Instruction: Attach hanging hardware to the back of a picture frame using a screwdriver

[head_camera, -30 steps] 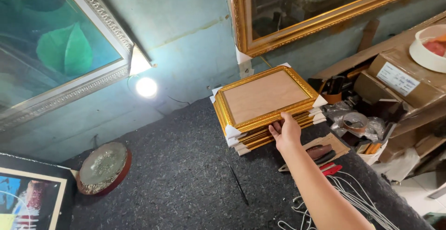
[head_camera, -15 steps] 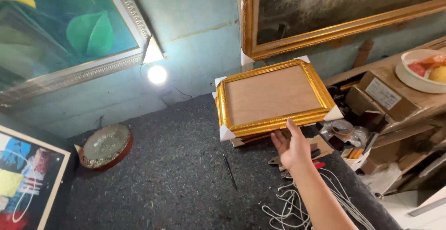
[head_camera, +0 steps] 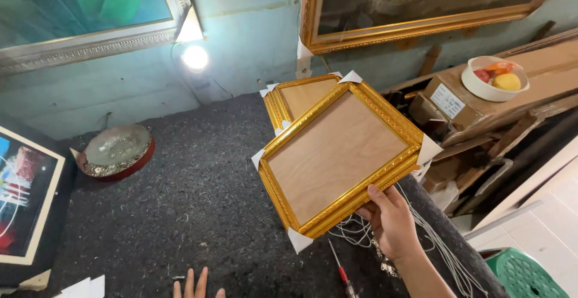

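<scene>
Two bare hands, no gloves, no rings

The right hand (head_camera: 391, 223) enters from about five o'clock on a bare forearm, with no sleeve, watch or band in sight. Its fingernails are short and plain. Of the left hand (head_camera: 195, 286), only a few bare fingertips show at six o'clock.

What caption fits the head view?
Right hand lifts a gold picture frame off a stack above a grey felt table.

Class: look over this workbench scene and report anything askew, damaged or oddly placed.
Nothing looks damaged. The gold picture frame sits tilted only because the right hand holds it up off the stack of frames. A red-handled screwdriver and white cords lie loose.
</scene>
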